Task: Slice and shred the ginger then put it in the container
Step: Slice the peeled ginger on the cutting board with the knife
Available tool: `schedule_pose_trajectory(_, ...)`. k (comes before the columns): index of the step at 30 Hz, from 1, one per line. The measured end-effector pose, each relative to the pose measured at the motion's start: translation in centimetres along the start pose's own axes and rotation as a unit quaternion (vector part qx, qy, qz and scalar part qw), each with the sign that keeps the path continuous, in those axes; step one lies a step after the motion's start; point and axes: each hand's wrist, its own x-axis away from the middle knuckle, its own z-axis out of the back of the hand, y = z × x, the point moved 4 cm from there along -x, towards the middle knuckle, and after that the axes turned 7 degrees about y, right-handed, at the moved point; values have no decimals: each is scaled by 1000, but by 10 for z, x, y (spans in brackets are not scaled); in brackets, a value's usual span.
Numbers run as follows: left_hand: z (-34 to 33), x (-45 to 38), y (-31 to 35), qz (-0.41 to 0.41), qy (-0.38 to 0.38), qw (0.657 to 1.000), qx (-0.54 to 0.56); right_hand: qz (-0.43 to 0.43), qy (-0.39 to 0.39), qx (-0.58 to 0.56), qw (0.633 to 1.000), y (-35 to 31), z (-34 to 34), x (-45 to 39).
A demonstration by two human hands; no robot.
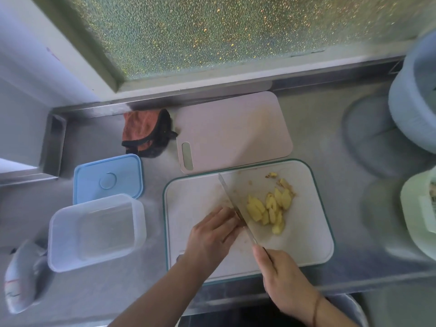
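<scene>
Several yellow ginger slices (269,210) lie on the white cutting board (306,239), right of the knife blade (232,201). My right hand (286,280) grips the knife handle at the board's near edge. My left hand (213,234) sits curled on the board just left of the blade, fingertips against it; whatever ginger it holds down is hidden under the fingers. Small peel scraps (280,181) lie at the far side. The clear, empty plastic container (96,230) stands left of the board.
A blue lid (108,178) lies behind the container. A pink cutting board (236,131) and an orange-black cloth (147,132) sit farther back. Blue (415,107) and green (417,215) tubs stand at the right; a fish (21,277) lies at the left on the steel counter.
</scene>
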Motion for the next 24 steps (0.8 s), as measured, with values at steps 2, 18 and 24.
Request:
schedule_pose_trajectory(2, -1, 1, -1, 1, 4, 1000, 3, 7, -5, 4, 1000, -11, -3, -17)
schedule_pose_trajectory(18, -1, 2, -3, 15, -9, 1000, 10, -5, -4, -38, 999, -21, -12, -34)
schedule_pose_trajectory(24, 2, 2, 4, 25, -6, 1000, -7, -60, 25, -32, 997, 15, 2, -6)
